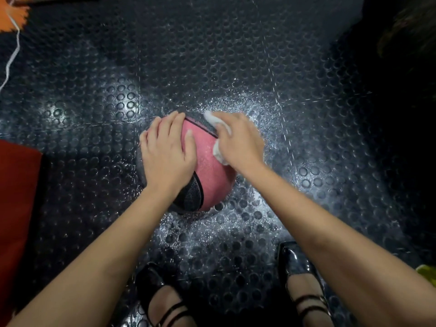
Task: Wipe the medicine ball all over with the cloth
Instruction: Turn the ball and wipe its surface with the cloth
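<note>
Below, in the head view, the ball (207, 166) — pink with dark grey panels — sat on the studded black floor (94, 114), just ahead of two black shoes (153, 286). Left hand (167, 152) lay flat on its top left side, fingers (174, 121) straight and spread, gripping nothing. Right hand (238, 140) pressed a white cloth (219, 152) against the upper right side — its fingers curled over the cloth, holding it. A red mat (16, 197) lay at left.
</note>
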A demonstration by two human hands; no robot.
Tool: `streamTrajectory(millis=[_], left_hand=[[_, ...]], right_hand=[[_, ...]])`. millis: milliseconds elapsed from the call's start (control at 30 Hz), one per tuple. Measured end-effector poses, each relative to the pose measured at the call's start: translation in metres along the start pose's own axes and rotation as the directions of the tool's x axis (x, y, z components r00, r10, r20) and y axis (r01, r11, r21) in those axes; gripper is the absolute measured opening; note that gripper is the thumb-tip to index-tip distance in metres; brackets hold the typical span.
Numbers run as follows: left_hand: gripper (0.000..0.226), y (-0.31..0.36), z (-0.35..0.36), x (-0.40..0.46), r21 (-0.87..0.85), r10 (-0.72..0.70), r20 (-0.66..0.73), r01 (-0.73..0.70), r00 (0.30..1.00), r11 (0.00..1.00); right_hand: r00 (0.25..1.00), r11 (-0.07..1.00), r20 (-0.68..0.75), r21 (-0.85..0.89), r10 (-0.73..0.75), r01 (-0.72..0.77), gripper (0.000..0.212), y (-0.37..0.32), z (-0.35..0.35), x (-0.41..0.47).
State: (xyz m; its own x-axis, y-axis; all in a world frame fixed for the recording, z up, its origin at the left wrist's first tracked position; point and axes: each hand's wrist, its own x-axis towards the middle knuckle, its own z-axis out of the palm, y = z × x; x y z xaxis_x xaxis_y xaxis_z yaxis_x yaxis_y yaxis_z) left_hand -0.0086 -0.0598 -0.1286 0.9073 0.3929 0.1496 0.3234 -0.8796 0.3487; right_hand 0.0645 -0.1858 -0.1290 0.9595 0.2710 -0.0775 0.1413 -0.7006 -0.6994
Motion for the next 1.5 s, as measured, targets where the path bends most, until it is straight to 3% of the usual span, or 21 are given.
streamTrajectory(millis=[67, 100, 200, 267, 300, 367, 467, 533, 600, 667, 733, 833, 900, 967, 1067, 1133, 1200, 1333, 1500], left_hand=[[0.059, -0.005, -0.002, 0.0, -0.023, -0.005, -0.005, 0.005, 1.0, 1.0], [0.06, -0.008, -0.002, 0.001, -0.043, -0.011, -0.001, 0.011, 1.0, 0.999], [0.06, -0.009, -0.004, 0.002, -0.073, -0.023, -0.004, 0.022, 1.0, 0.997], [0.059, -0.005, -0.003, 0.002, -0.067, -0.012, -0.005, 0.012, 1.0, 0.998], [0.058, -0.002, -0.002, 0.003, -0.058, -0.011, -0.002, 0.011, 1.0, 0.998], [0.056, 0.001, 0.0, 0.008, -0.04, -0.022, 0.009, 0.022, 1.0, 0.999], [0.057, 0.002, 0.0, 0.016, -0.025, -0.047, 0.033, 0.048, 0.998, 0.999], [0.057, -0.001, 0.0, 0.017, -0.04, -0.055, 0.037, 0.057, 0.998, 0.998], [0.056, -0.002, 0.0, 0.017, -0.048, -0.057, 0.024, 0.058, 0.998, 0.997], [0.057, 0.001, 0.002, 0.015, -0.026, -0.043, 0.025, 0.044, 0.999, 0.999], [0.059, 0.006, 0.003, 0.014, 0.012, -0.03, 0.036, 0.029, 0.999, 0.999], [0.063, 0.006, 0.003, 0.015, 0.017, -0.031, 0.048, 0.03, 0.998, 0.999], [0.06, 0.001, 0.001, 0.018, -0.016, -0.055, 0.05, 0.056, 0.997, 0.998], [0.058, -0.002, -0.002, 0.021, -0.043, -0.07, 0.047, 0.072, 0.996, 0.997], [0.059, 0.0, -0.002, 0.022, -0.042, -0.056, 0.061, 0.059, 0.997, 0.997], [0.06, 0.004, -0.001, 0.02, -0.024, -0.032, 0.077, 0.034, 0.996, 0.999], [0.061, 0.007, -0.001, 0.019, -0.01, -0.019, 0.093, 0.02, 0.995, 1.0], [0.062, 0.001, -0.003, 0.025, -0.011, 0.022, 0.125, -0.021, 0.992, 1.0], [0.069, -0.01, -0.004, 0.037, -0.012, 0.053, 0.171, -0.051, 0.984, 0.999]], right_hand=[[0.988, 0.984, -0.035, -0.104, -0.15, 0.146, 0.034, -0.007, 0.004, -0.007], [0.991, 0.989, -0.046, -0.084, -0.126, 0.122, 0.034, -0.001, 0.006, -0.009], [0.971, 0.956, 0.085, 0.175, 0.224, -0.236, 0.035, 0.029, 0.011, -0.005], [0.931, 0.91, 0.134, 0.203, 0.34, -0.362, 0.035, 0.037, 0.009, -0.005], [0.946, 0.931, 0.087, 0.17, 0.313, -0.323, 0.034, 0.033, 0.008, -0.007], [0.992, 0.992, -0.037, 0.056, 0.117, -0.115, 0.034, 0.012, 0.005, -0.01], [0.986, 0.985, -0.062, -0.088, -0.156, 0.151, 0.035, -0.011, 0.003, -0.012], [0.995, 0.996, -0.062, -0.052, -0.079, 0.075, 0.035, 0.002, 0.004, -0.008], [0.989, 0.984, 0.004, 0.102, 0.147, -0.147, 0.036, 0.027, 0.008, -0.006], [0.959, 0.945, 0.057, 0.162, 0.277, -0.283, 0.036, 0.038, 0.008, -0.009], [0.971, 0.967, -0.008, 0.096, 0.237, -0.235, 0.035, 0.028, 0.005, -0.006], [0.998, 0.999, -0.057, -0.043, -0.021, 0.019, 0.035, 0.0, 0.0, -0.007], [0.994, 0.995, -0.063, -0.047, -0.091, 0.089, 0.036, 0.0, 0.002, -0.009], [0.998, 0.998, -0.062, 0.054, 0.031, -0.028, 0.037, 0.017, 0.006, -0.014], [0.95, 0.927, 0.073, 0.209, 0.304, -0.312, 0.036, 0.039, 0.009, -0.019], [0.92, 0.895, 0.093, 0.215, 0.38, -0.391, 0.035, 0.042, 0.008, -0.017], [0.945, 0.937, 0.023, 0.124, 0.326, -0.327, 0.036, 0.034, 0.006, -0.012], [0.997, 0.998, -0.045, -0.017, 0.066, -0.067, 0.036, 0.013, 0.001, -0.005], [0.995, 0.999, -0.089, 0.022, 0.051, -0.049, 0.038, 0.014, 0.006, -0.014]])
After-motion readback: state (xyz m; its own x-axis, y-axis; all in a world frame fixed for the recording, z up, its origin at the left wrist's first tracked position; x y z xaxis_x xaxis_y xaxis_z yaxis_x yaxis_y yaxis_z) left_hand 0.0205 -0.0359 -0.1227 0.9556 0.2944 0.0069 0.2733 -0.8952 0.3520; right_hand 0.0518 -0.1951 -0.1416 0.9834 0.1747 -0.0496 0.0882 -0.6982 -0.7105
